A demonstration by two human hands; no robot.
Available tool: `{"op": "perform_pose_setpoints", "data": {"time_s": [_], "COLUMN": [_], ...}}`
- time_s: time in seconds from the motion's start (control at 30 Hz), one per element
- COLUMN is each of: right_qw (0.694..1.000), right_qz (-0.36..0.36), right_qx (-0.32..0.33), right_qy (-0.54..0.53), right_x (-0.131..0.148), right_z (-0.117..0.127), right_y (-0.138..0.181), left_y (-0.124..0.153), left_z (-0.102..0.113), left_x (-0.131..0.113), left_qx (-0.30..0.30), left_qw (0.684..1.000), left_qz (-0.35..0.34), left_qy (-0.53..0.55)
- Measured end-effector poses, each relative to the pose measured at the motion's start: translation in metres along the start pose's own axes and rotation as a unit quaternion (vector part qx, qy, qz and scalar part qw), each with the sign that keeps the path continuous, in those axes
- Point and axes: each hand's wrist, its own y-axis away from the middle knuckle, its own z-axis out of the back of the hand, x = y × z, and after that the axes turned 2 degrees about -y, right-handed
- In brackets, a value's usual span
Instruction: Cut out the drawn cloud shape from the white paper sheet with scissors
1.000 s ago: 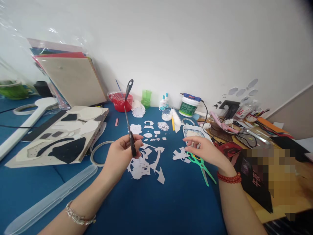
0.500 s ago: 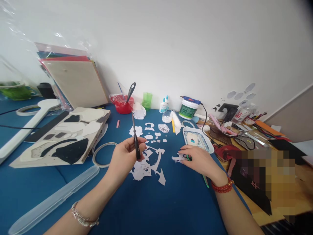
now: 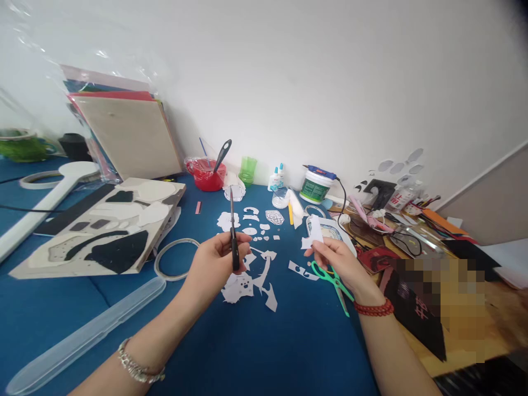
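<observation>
My left hand (image 3: pixel 214 257) grips a slim tool with a black handle and a narrow metal blade (image 3: pixel 232 214), held upright and seen edge-on. Above the table, my right hand (image 3: pixel 339 263) pinches a white paper piece (image 3: pixel 315 230) with a notched lower edge. Green-handled scissors (image 3: pixel 337 283) lie on the blue cloth just below that hand. A paper strip with cut-out holes (image 3: pixel 303 270) rests nearby. Irregular paper scraps (image 3: pixel 239 286) lie in front of my left hand. Beyond them several small cut paper shapes (image 3: pixel 249 231) are spread out, with a patterned paper cutout (image 3: pixel 274 216) beside them.
Tape rings (image 3: pixel 178 242), a long clear plastic case (image 3: pixel 91 335) and a board with cut shapes (image 3: pixel 119 231) lie to the left. At the back stand a red bowl (image 3: pixel 208 179), glue bottles (image 3: pixel 275 179) and a white-green tub (image 3: pixel 315 187). A patterned tray (image 3: pixel 350 242) sits behind my right hand.
My right hand has risen slightly and now holds up a white paper piece. The perforated strip and green scissors, mostly covered before, show on the cloth. My left hand still holds the tool.
</observation>
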Motion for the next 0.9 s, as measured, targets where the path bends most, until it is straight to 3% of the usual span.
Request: {"op": "perform_pose_setpoints", "data": {"time_s": [0.13,0.33,0.53,0.73,0.9], "right_qw": [0.998,0.976,0.949,0.958,0.977], "right_qz": [0.038,0.125,-0.003,-0.042,-0.027], "right_qx": [-0.030,0.076,0.050,0.067,0.065], "right_qy": [0.040,0.161,0.310,0.277,0.199], "right_x": [0.017,0.034,0.022,0.013,0.028], "right_z": [-0.019,-0.042,-0.032,-0.032,-0.025], "right_y": [0.003,0.025,0.027,0.020,0.014], "left_y": [-0.003,-0.005,-0.010,-0.015,-0.017], "left_z": [0.002,0.006,0.018,0.024,0.033], "left_x": [0.001,-0.001,-0.006,-0.008,-0.010], "left_qx": [-0.003,-0.029,-0.065,-0.092,-0.116], "left_qw": [1.000,0.999,0.996,0.993,0.989], "left_qz": [0.001,-0.017,-0.033,-0.044,-0.059], "left_qy": [0.009,0.025,0.048,0.067,0.072]}}
